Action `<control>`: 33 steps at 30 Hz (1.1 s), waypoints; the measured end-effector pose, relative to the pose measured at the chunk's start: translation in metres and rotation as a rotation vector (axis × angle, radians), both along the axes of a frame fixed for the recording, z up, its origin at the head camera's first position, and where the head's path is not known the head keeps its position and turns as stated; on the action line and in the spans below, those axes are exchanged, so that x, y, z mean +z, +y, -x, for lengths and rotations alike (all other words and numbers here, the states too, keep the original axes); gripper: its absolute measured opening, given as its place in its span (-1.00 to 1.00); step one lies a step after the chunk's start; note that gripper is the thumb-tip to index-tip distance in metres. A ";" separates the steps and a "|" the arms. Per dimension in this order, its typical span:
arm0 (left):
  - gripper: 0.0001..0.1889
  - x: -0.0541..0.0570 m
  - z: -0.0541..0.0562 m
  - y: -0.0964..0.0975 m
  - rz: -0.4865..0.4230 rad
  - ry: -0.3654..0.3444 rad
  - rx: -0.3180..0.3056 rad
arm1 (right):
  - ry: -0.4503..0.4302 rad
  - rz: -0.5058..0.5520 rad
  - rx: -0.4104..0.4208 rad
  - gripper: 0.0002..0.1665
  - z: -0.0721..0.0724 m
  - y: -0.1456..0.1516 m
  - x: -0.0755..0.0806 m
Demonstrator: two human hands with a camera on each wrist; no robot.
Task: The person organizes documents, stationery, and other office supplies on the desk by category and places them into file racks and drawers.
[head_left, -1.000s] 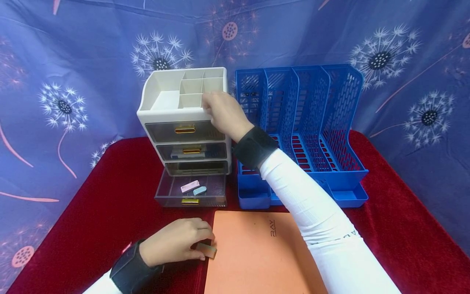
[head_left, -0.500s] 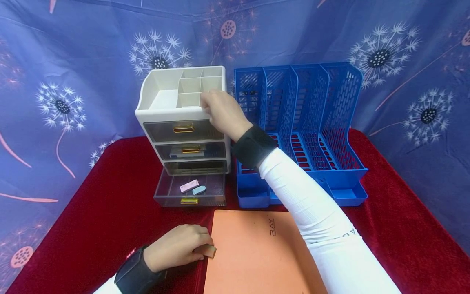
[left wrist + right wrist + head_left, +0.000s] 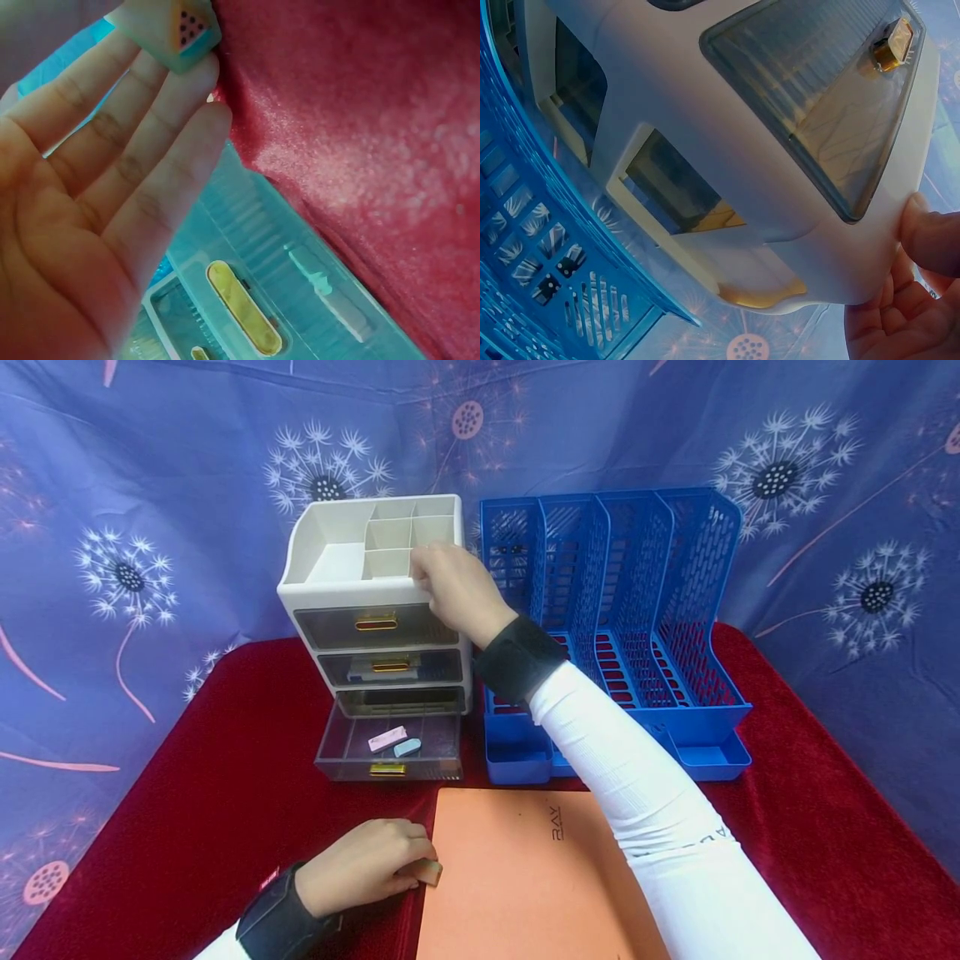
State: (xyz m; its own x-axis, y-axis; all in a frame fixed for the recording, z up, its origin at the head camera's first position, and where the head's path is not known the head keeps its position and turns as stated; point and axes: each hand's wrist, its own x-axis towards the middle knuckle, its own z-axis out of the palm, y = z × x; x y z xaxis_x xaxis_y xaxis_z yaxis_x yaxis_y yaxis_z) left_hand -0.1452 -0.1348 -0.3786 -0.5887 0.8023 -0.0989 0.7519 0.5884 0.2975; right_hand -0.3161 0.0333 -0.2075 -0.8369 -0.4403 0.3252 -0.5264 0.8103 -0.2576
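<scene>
Low over the left edge of an orange folder (image 3: 517,877), my left hand (image 3: 363,868) pinches a small tan eraser (image 3: 430,872) between thumb and fingers. The left wrist view shows a watermelon-slice print on this eraser (image 3: 191,34). My right hand (image 3: 459,587) grips the front top rim of a white drawer organizer (image 3: 337,596), near its right corner. In the right wrist view, the thumb (image 3: 934,238) lies on the organizer's front. Its bottom clear drawer (image 3: 337,758) is pulled out, with a pink eraser (image 3: 387,739) and a light blue eraser (image 3: 408,747) inside.
A blue file rack (image 3: 615,602) with tall dividers stands right of the organizer, behind my right forearm. Two upper drawers (image 3: 337,628) are closed; the middle one holds something pale. Red cloth (image 3: 225,760) covers the table, and a patterned blue curtain (image 3: 210,435) hangs behind.
My left hand has shifted slightly right and down, and its fingers now cover more of the tan eraser. The right hand keeps its grip on the organizer rim.
</scene>
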 end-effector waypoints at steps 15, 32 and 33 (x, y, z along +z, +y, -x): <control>-0.84 0.008 0.001 -0.002 -0.069 0.083 -0.039 | -0.015 -0.005 -0.013 -0.83 -0.001 -0.001 0.000; -0.82 0.035 0.013 -0.007 -0.084 0.197 0.007 | -0.025 0.016 -0.015 -0.83 -0.001 0.000 -0.001; -0.82 0.037 0.014 -0.007 -0.091 0.213 0.005 | -0.027 0.016 -0.015 -0.83 -0.001 0.000 -0.001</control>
